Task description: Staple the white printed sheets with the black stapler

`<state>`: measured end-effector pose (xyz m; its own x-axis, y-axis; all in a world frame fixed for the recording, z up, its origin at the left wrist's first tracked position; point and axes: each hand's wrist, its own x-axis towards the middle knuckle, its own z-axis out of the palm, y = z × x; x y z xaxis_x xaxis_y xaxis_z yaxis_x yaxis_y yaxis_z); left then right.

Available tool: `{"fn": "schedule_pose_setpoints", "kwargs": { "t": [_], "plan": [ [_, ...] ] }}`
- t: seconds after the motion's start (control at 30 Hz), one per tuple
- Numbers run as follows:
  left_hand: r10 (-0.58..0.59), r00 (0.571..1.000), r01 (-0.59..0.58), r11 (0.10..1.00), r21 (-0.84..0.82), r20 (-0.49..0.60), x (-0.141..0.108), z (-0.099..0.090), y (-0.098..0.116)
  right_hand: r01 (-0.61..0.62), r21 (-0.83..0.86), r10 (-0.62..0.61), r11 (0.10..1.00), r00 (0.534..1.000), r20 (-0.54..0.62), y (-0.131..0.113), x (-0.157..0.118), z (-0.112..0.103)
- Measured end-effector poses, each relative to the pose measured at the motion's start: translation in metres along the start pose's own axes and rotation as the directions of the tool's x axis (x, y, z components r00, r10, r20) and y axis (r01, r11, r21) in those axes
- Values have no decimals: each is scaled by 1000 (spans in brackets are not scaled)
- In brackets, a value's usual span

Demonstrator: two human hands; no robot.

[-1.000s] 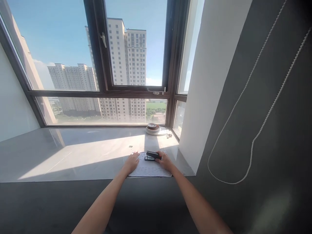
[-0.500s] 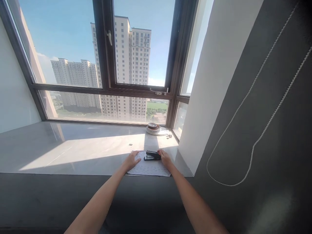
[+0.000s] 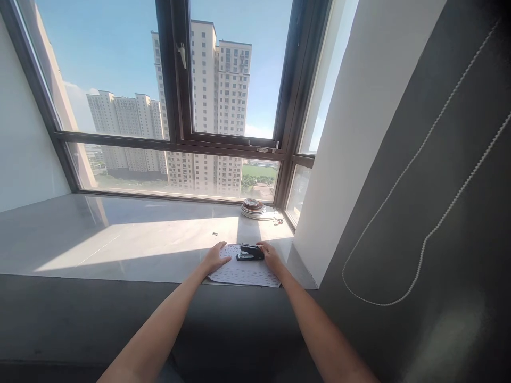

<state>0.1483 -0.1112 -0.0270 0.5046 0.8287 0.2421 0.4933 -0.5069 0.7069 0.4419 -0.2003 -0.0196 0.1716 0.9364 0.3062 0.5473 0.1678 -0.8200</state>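
A black stapler point(image 3: 244, 256) lies across a sheet of paper covered with printed lines point(image 3: 243, 274), near its upper edge. Its jaw end points left, with metal showing between the arms. My right hand point(image 3: 271, 257) is closed around the stapler's right end, thumb and fingers on its back. On the paper's left edge rests my left hand point(image 3: 214, 258), its thumb and forefinger spread apart over the sheet; the other fingers are partly hidden. I cannot tell whether there is more than one sheet.
The paper lies at the front edge of a pale windowsill point(image 3: 131, 266). Small dark bits point(image 3: 215, 234) lie behind it. A stack of round dishes point(image 3: 253, 210) stands by the window corner, with a small metal item point(image 3: 278, 221) beside it. A beaded blind chain point(image 3: 420, 260) hangs at right.
The view has shifted slightly. My left hand's fingers have moved a little at the paper's edge. My right hand stays on the stapler, its fingers slightly shifted.
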Motion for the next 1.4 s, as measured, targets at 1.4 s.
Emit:
{"fn": "schedule_pose_setpoints", "kwargs": {
  "t": [1.4],
  "plan": [
    [-573,819,189,226,-956,26,15,55,67,367,-316,-332,875,930,159,0,-23,4]
  ]
}}
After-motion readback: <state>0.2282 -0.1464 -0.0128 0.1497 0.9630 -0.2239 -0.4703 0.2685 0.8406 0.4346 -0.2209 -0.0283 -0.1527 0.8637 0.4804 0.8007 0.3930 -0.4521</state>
